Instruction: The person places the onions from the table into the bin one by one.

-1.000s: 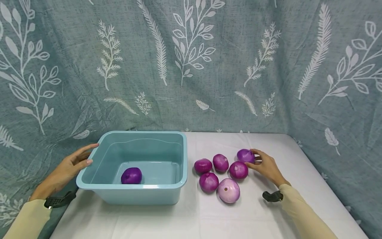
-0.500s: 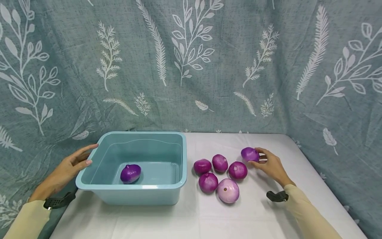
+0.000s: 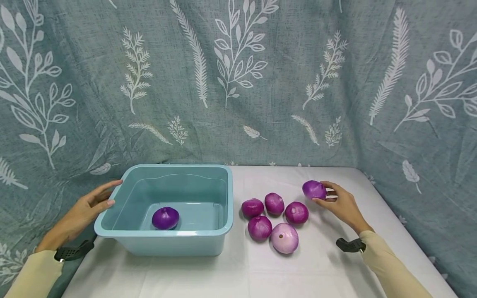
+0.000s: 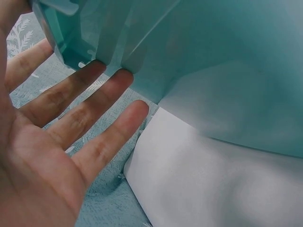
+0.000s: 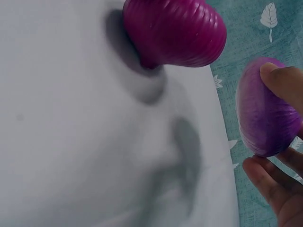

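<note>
My right hand [image 3: 340, 205] pinches a purple onion [image 3: 314, 190] between thumb and fingers, behind and right of the other onions. In the right wrist view the held onion [image 5: 265, 109] appears at the right edge, thumb above and fingertips below it. My left hand [image 3: 86, 209] is at the left side of a light teal plastic basin [image 3: 171, 240], index fingertip and thumb at its rim. The left wrist view shows the left fingers [image 4: 113, 137] nearly straight and spread, fingertips right at the basin's outer wall. One dark purple onion [image 3: 165, 218] lies inside the basin.
Several red onions cluster right of the basin, among them a paler onion [image 3: 285, 238] in front and a magenta onion [image 3: 297, 212] closest to my right hand. A white cloth [image 3: 238, 273] covers the table. A patterned teal curtain [image 3: 208, 136] hangs behind and at both sides.
My right hand has lifted its onion away from the cluster, moving it slightly right and up. The onion in the basin has rolled and turned. The left hand stays at the rim.
</note>
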The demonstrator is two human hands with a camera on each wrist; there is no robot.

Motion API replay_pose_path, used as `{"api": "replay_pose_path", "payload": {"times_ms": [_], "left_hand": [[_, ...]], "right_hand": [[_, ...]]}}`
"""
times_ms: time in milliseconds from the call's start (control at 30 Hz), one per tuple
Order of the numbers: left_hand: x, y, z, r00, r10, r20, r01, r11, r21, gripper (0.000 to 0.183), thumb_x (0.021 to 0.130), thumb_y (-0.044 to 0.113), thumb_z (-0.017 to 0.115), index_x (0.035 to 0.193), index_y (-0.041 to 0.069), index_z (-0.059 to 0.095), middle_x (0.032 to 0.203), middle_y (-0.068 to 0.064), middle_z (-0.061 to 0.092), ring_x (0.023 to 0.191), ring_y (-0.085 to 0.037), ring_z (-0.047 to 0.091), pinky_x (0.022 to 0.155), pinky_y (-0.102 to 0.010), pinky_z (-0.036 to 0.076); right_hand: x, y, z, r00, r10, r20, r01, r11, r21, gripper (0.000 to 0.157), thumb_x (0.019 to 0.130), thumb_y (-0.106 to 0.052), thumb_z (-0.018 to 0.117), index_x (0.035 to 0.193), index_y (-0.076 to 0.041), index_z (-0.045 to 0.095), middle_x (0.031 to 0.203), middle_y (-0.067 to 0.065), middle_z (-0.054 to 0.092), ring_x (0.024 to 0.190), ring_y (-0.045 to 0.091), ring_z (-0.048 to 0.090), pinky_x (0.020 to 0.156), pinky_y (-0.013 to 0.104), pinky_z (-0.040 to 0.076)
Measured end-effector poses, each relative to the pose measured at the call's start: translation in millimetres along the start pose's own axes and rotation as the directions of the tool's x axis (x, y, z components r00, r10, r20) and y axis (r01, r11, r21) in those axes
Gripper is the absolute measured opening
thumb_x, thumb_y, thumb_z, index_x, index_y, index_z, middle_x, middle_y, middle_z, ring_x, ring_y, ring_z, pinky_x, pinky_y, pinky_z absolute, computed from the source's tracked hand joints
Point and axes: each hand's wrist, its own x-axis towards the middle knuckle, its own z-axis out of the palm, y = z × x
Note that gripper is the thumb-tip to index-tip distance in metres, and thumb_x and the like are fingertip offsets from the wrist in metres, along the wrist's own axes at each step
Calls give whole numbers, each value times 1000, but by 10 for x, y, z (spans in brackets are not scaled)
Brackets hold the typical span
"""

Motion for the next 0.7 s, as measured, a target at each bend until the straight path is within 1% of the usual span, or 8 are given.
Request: {"api": "replay_pose_path", "payload": {"times_ms": [100,200,300,367,467,567,667,700], "left_hand": [[-3,6,0,1000,5,-2,-5,1000,-4,61,111,24,51,166,29,25,169,-6,23,140,-15,39,94,-25,48],[-6,-3,2,1000,5,-4,-5,1000,-22,60,111,24,51,165,29,26,168,-4,24,137,-8,38,92,-19,47],[-12,-33,-1,1000,3,-1,-3,1000,-23,60,111,25,51,165,29,25,168,-1,24,138,-7,37,91,-15,45],[-14,-52,-2,1000,9,3,-9,1000,-19,61,111,25,50,166,28,25,169,0,23,140,-13,37,91,-14,45],[-13,-62,-1,1000,11,5,-11,1000,-8,61,111,25,50,166,29,24,169,-1,23,143,-24,37,92,-18,47],[-6,-50,3,1000,5,2,-5,1000,0,61,111,26,50,166,30,24,169,-5,23,145,-34,37,98,-34,50],[-3,-30,3,1000,-2,-3,2,1000,4,61,111,26,50,166,30,24,168,-10,24,144,-37,37,100,-52,48],[-1,-23,3,1000,-7,-6,7,1000,1,61,111,26,51,166,31,24,168,-10,24,144,-34,38,100,-52,48]], "right_hand": [[-6,-61,-12,1000,-3,-3,3,1000,6,75,85,-43,86,146,-10,56,138,19,61,105,38,71,81,39,62],[-11,-127,-23,1000,-18,-9,19,1000,3,74,85,-43,85,145,-11,56,138,17,61,104,37,71,80,37,62],[-18,-195,-32,999,-39,-6,39,999,5,72,86,-43,85,145,-13,57,138,17,60,103,37,72,80,36,62],[-24,-246,-32,999,-49,-1,49,999,14,72,85,-43,85,145,-13,57,139,16,60,103,36,72,81,37,62],[-27,-320,-30,998,-63,7,63,998,25,73,86,-43,85,146,-13,56,140,16,60,104,36,72,83,43,61],[-21,-394,-24,997,-74,5,74,997,28,74,85,-43,85,147,-14,55,140,15,60,104,36,71,85,48,60],[-15,-471,-15,996,-91,9,91,995,38,73,85,-42,86,147,-15,56,139,13,61,104,34,71,86,49,60],[-15,-498,-11,995,-99,8,99,994,41,73,85,-42,86,146,-16,56,138,12,62,104,33,72,86,48,60]]}}
